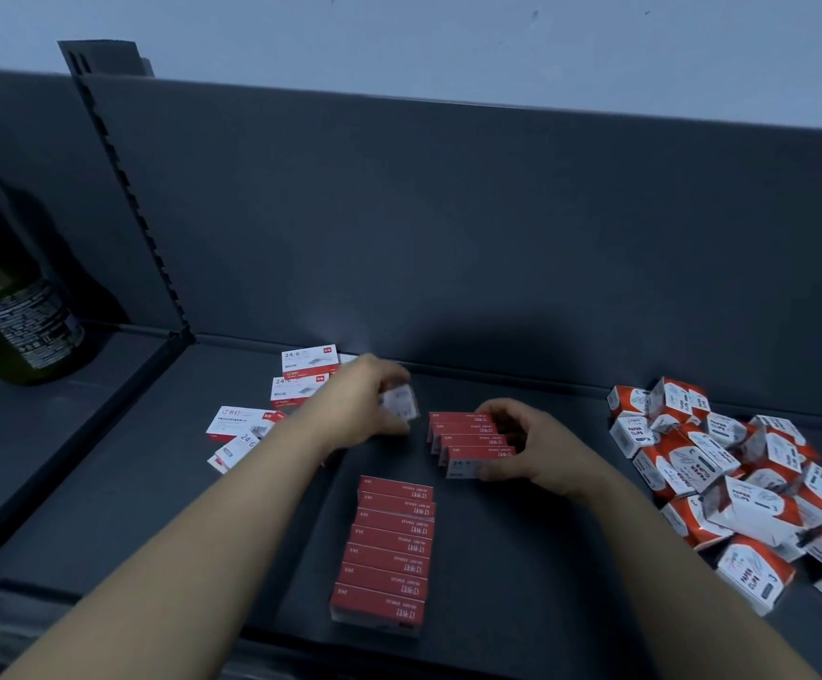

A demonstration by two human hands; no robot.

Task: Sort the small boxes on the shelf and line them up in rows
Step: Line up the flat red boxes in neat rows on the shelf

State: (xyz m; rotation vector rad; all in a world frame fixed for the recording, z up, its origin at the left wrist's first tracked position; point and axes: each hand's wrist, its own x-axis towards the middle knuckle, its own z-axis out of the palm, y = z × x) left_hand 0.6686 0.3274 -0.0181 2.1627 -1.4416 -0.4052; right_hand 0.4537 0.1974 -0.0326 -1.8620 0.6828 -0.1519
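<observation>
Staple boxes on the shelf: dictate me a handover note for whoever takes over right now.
Left hand grips one small white staple box, which is blurred.
Right hand clasps the short back row of red staple boxes.
Done: long front row of red staple boxes is lined up on the dark grey metal shelf.
Left to do: loose white-and-red staple boxes at left, and the heap of orange-and-white paper clip boxes at right, are unsorted.

Shop: slotted shelving (124, 188), boxed stationery (723, 478).
</observation>
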